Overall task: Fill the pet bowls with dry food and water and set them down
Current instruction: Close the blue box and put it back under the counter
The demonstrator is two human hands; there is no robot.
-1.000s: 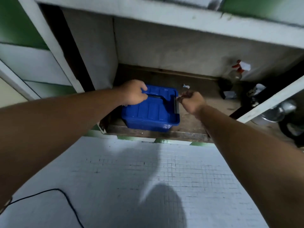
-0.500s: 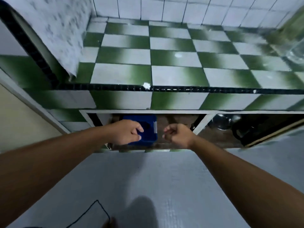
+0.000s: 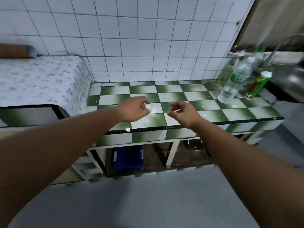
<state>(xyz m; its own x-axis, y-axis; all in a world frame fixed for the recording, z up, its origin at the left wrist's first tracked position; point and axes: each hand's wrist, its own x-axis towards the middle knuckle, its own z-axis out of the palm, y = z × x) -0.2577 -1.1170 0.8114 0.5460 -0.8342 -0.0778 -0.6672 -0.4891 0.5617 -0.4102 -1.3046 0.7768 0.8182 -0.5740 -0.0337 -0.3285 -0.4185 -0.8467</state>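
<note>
The left hand (image 3: 134,110) and the right hand (image 3: 183,112) are hovering side by side in the middle of the frame, apart from each other and above the green-and-white checked tile counter (image 3: 230,112). Bare tiles are lying open all round them, back to the white tiled wall (image 3: 131,38). Both hands are relaxed, with fingers loosely curled, and are gripping nothing. A small white fleck is showing right at the left fingertips, apparently on the tile. Both wrists are crossing the counter's black-trimmed front edge (image 3: 222,122) just below the hands.

To the upper right, a clear plastic water bottle with a green label (image 3: 233,84) is standing at the far end of the counter, well apart from the hands. A green bottle with a white cap (image 3: 260,83) is standing just beside it, next to a steel sink (image 3: 291,79).

Under the counter, a blue plastic lidded bin (image 3: 128,157) is sitting in the left compartment, below the left hand. A round metal bowl (image 3: 195,144) is sitting in the right compartment, past a white upright post (image 3: 171,153).

A flower-patterned cloth-covered surface (image 3: 41,79) is filling the left side. The grey floor (image 3: 148,198) is spreading open across the bottom of the frame.
</note>
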